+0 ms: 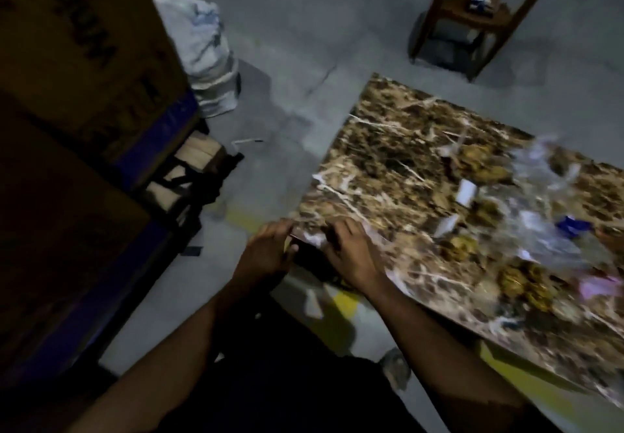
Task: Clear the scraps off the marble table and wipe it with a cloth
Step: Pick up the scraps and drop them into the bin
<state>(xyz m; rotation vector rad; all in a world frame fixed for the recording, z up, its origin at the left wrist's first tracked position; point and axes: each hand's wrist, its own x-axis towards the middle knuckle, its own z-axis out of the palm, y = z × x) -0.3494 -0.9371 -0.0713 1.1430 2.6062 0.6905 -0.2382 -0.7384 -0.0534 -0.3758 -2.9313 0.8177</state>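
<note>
Several scraps (469, 192), paper bits and crumpled film, litter the marble bench (388, 149); light, flimsy, best pinched. At its near corner my left hand (270, 250) and right hand (351, 253) seem to pinch a white scrap (312, 240); blur hides the grip.

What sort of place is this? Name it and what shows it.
Probably a storeroom or workshop: bare concrete floor, large cardboard boxes stacked on the left, and a filled white sack standing beside them.

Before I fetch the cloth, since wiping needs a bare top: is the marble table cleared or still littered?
Still littered. Paper scraps, brown clumps and clear plastic lie on the marble table.
</note>
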